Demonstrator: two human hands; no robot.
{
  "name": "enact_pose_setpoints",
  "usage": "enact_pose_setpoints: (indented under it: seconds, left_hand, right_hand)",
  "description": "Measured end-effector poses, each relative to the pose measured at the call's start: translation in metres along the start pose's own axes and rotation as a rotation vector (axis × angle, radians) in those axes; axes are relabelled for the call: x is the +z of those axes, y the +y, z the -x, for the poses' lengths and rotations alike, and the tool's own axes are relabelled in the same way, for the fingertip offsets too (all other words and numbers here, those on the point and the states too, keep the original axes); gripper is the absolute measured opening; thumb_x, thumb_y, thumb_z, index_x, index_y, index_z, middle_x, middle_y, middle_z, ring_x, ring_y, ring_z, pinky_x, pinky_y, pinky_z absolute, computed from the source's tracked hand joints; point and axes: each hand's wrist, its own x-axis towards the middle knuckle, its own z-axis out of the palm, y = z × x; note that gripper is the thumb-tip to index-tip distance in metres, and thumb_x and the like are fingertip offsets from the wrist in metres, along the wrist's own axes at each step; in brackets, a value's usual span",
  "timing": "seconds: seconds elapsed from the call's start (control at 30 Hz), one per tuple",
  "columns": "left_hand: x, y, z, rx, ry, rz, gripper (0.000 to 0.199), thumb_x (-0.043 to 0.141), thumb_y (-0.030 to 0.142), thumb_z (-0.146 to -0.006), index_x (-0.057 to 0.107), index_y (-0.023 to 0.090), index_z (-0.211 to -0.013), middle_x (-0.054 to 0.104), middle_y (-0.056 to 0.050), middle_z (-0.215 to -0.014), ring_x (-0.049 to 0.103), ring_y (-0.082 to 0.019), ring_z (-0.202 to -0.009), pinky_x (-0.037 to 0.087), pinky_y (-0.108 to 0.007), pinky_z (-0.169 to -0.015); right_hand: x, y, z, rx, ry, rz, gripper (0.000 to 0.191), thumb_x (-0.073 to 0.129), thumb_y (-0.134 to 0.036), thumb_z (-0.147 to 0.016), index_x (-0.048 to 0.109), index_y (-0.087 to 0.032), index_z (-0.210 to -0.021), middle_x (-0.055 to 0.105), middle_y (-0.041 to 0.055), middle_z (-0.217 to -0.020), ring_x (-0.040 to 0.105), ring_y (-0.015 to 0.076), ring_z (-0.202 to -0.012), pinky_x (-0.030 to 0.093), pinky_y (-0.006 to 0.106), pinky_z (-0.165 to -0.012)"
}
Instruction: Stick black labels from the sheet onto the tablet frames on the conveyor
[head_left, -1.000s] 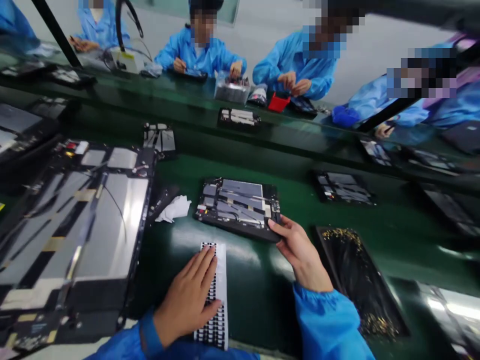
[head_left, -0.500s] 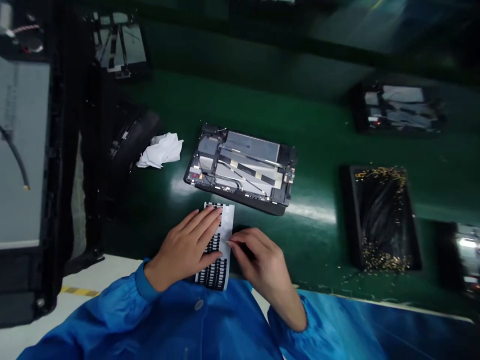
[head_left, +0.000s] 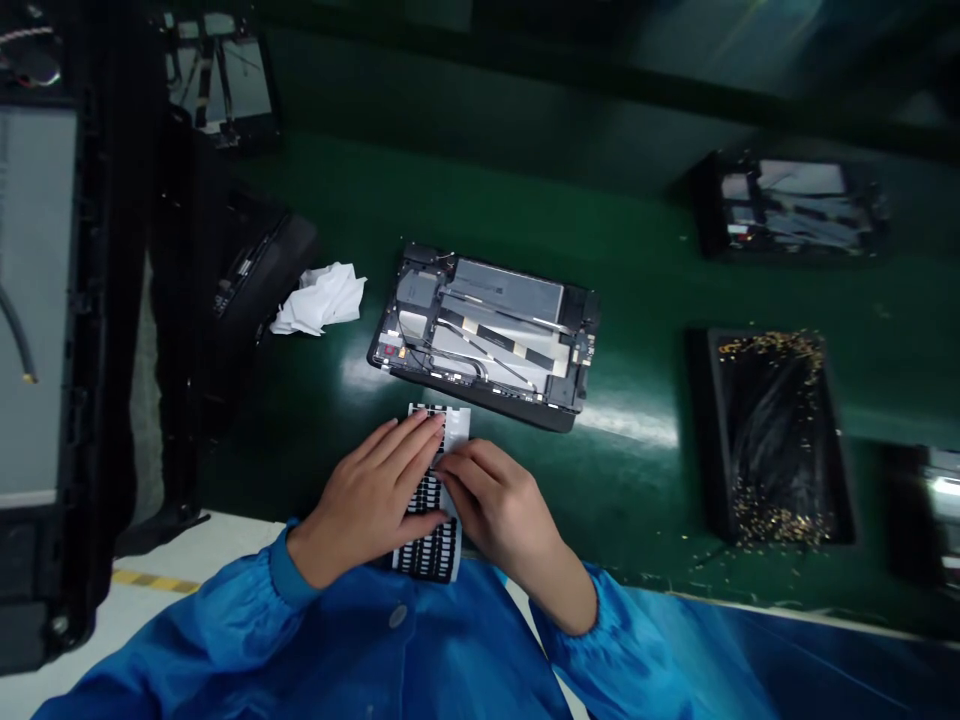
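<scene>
A white sheet with rows of small black pieces (head_left: 426, 553) lies at the front edge of the green table. Across its upper left part rests my left hand (head_left: 375, 497), flat, with fingers stretched out and thumb apart. My right hand (head_left: 499, 500) is over the sheet's right side, thumb and forefinger pinched together at the black rows; whatever is between the fingertips is too small to make out. Just beyond the sheet lies an opened electronic device (head_left: 487, 330), with a battery, cables and tape strips showing.
Crumpled white paper (head_left: 321, 300) lies at the left beside a black device. On the right stands a black tray (head_left: 709, 440) with small gold-coloured pieces. Further devices (head_left: 799, 205) lie at the back and edges. A large dark unit (head_left: 37, 300) fills the left side.
My right hand has moved left, from the sheet's right margin onto the black rows. My left hand has stayed in place. The view has shifted slightly.
</scene>
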Motion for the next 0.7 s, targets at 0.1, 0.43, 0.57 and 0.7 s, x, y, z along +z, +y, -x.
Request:
enact_pose_setpoints:
  seconds: [0.1, 0.43, 0.57, 0.7]
  left_hand:
    - [0.000, 0.001, -0.002, -0.011, 0.020, 0.002, 0.072, 0.052, 0.049, -0.114, 0.041, 0.006, -0.171, 0.055, -0.016, -0.173, 0.048, -0.026, -0.164, 0.036, -0.039, -0.137]
    - [0.001, -0.003, -0.001, -0.005, 0.027, 0.005, 0.073, 0.060, 0.045, -0.109, 0.045, 0.005, -0.168, 0.057, -0.017, -0.171, 0.051, -0.028, -0.162, 0.043, -0.040, -0.133]
    - [-0.004, -0.006, -0.005, 0.001, 0.084, 0.014, 0.071, 0.064, 0.043, -0.106, 0.050, 0.003, -0.163, 0.062, -0.018, -0.167, 0.053, -0.030, -0.160, 0.045, -0.040, -0.131]
    - [-0.013, -0.009, -0.010, 0.022, 0.125, 0.002, 0.064, 0.070, 0.037, -0.099, 0.060, 0.003, -0.153, 0.064, -0.020, -0.162, 0.054, -0.034, -0.155, 0.050, -0.041, -0.126]
  right_hand:
    - [0.004, -0.005, 0.000, 0.021, -0.003, 0.100, 0.016, 0.057, -0.015, -0.110, 0.072, -0.021, -0.109, 0.074, 0.0092, -0.099, 0.070, 0.0230, -0.086, 0.063, 0.035, -0.076]
    - [0.003, -0.009, -0.008, 0.011, 0.021, 0.098, 0.027, 0.049, 0.001, -0.095, 0.057, -0.024, -0.102, 0.063, 0.0057, -0.092, 0.063, 0.0224, -0.079, 0.057, 0.033, -0.066]
    - [-0.018, 0.001, -0.020, 0.011, 0.103, 0.104, 0.020, 0.050, -0.006, -0.106, 0.055, -0.025, -0.110, 0.062, 0.0029, -0.097, 0.064, 0.0186, -0.079, 0.055, 0.028, -0.067]
    - [-0.027, 0.012, -0.042, -0.043, 0.160, 0.321, 0.015, 0.053, -0.011, -0.110, 0.055, -0.026, -0.109, 0.064, 0.0040, -0.099, 0.064, 0.0204, -0.081, 0.053, 0.031, -0.069]
